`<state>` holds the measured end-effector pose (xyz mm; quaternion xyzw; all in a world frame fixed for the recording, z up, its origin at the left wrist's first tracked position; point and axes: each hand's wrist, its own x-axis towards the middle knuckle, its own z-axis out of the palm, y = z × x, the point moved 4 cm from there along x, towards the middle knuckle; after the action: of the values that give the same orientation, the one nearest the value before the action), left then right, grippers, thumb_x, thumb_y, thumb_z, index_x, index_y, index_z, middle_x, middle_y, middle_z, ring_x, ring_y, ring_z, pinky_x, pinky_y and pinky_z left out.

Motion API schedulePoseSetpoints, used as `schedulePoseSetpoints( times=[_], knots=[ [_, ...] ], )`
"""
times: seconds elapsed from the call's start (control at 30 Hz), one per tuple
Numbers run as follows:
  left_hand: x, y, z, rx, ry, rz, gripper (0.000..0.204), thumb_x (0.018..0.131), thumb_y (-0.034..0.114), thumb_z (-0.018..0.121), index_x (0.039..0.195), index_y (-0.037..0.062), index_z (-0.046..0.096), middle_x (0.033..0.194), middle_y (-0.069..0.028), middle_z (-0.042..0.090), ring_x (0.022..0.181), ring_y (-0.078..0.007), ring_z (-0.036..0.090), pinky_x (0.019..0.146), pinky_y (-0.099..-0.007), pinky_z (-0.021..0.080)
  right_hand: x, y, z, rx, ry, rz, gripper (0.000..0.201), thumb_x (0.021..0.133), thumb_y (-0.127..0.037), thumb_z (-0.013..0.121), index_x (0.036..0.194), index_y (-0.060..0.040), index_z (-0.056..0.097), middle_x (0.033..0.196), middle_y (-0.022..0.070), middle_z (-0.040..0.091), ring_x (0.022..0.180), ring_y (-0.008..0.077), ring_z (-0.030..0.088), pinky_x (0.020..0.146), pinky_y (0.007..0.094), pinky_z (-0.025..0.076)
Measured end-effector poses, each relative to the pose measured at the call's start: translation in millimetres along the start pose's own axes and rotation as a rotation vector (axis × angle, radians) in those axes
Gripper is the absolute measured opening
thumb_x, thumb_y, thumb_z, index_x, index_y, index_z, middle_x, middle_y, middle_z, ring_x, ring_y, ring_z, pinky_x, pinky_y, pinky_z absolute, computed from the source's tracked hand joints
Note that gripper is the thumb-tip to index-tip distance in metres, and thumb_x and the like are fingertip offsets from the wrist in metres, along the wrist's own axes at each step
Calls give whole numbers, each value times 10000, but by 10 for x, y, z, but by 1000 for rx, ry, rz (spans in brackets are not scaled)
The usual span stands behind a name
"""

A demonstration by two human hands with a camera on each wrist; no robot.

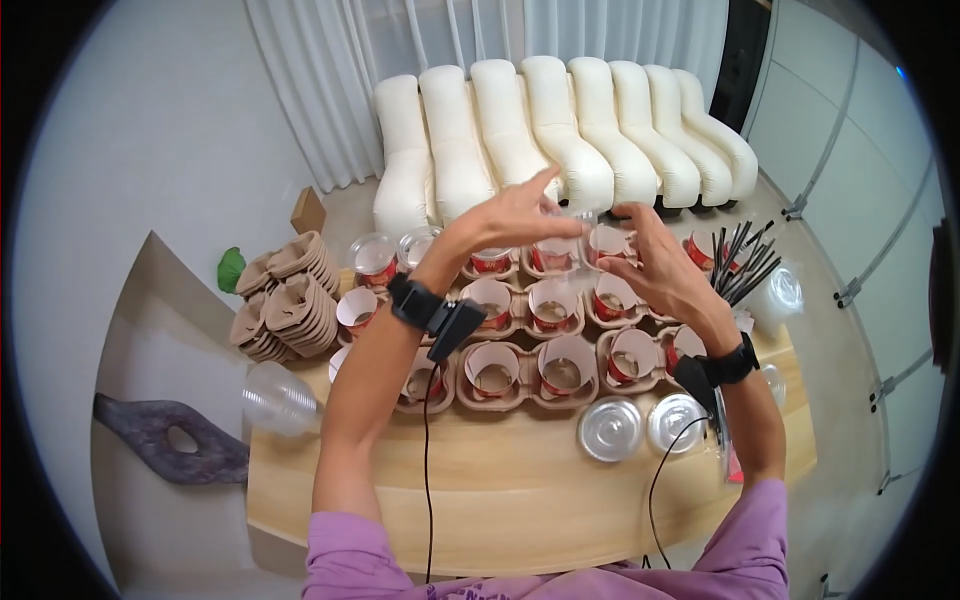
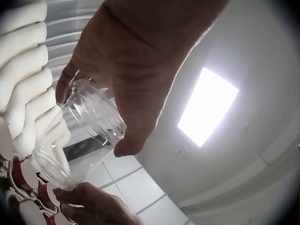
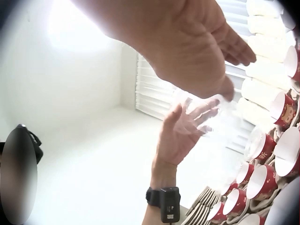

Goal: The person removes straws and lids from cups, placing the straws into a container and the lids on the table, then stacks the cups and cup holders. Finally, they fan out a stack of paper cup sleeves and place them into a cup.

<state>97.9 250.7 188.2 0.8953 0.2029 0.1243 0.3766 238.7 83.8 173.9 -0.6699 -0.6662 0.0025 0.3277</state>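
Observation:
My left hand (image 1: 510, 215) is raised above the back rows of cups. In the left wrist view its thumb and fingers grip a stack of clear plastic lids (image 2: 93, 112). Facing it from the right, my right hand (image 1: 665, 270) has its fingers bent at another clear, ribbed plastic piece (image 2: 50, 164) with thin film around it. The two clear pieces are close together between the hands. Below stand red-and-white paper cups (image 1: 552, 303) in brown pulp carriers (image 1: 500, 400). Some cups at the back left have clear lids (image 1: 373, 252).
Stacked pulp carriers (image 1: 300, 290) stand at the table's left, with a stack of clear plastic (image 1: 280, 398) in front. Two clear lids (image 1: 610, 428) lie near the front carriers. Black straws (image 1: 750, 262) and more clear plastic (image 1: 780, 290) are at the right. A cream sofa (image 1: 545, 130) stands behind.

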Motion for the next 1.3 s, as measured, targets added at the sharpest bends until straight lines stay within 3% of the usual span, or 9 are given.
schedulePoseSetpoints(
  times=[0.07,0.2,0.37,0.53,0.63,0.87,1.0,1.2,1.3],
  knots=[
    [-245,88,190,-160,-144,-5,1156,747,580,734,1555,-12,157,1385,-311,501,1289,-397,503,1093,-439,383,-156,-310,-83,6,85,-284,529,914,-234,665,1348,-42,432,1365,244,478,1073,405,590,862,440,495],
    [-459,16,499,-234,-213,69,1165,779,439,783,1564,1,41,1398,-302,483,1306,-383,488,1093,-432,392,-464,-472,-50,-3,-108,-180,392,941,-122,617,1320,-54,544,1222,167,632,1130,302,614,951,441,479],
    [-783,165,683,-643,-43,-53,1169,774,291,849,1560,2,32,1438,-240,408,1221,-294,574,936,-359,522,-714,-446,-47,176,229,-113,154,932,-126,630,1047,-28,659,801,164,651,709,328,648,621,400,484],
    [-992,284,836,-628,-29,7,1166,765,245,856,1566,25,37,1443,-250,399,1225,-303,568,964,-382,514,-827,-514,-116,160,205,-57,143,938,-146,634,972,-11,669,766,153,629,676,294,634,613,372,476],
    [-1101,318,829,-638,-79,36,1184,746,207,868,1570,45,34,1454,-251,384,1245,-315,547,996,-395,501,-889,-344,-54,453,132,90,273,998,-239,589,982,13,692,753,100,687,716,126,659,626,305,501],
    [-1418,349,888,-534,-109,61,1207,671,156,904,1575,104,105,1443,-235,391,1182,-289,563,1040,-408,471,-1105,-150,-206,449,210,331,279,1002,-209,572,958,33,704,747,75,716,660,98,663,580,250,523],
    [-1805,233,577,-485,93,206,998,688,77,883,1505,42,311,1412,-173,468,1256,-280,520,1086,-418,435,-1484,101,-13,405,69,440,216,973,-155,599,950,41,685,728,84,705,626,105,653,568,252,515],
    [-2654,-87,-20,-502,721,267,823,746,89,853,1432,7,407,1414,-131,482,1308,-262,463,1067,-415,418,-1915,155,337,373,-211,602,168,922,-110,636,969,51,631,770,144,683,652,195,679,589,307,523],
    [-3114,-181,-308,-148,1008,197,768,772,125,840,1416,11,436,1413,-119,486,1277,-265,487,1053,-417,416,-1974,188,365,118,-50,318,186,891,-132,675,946,39,628,791,179,668,719,288,669,638,364,527]
  ],
)
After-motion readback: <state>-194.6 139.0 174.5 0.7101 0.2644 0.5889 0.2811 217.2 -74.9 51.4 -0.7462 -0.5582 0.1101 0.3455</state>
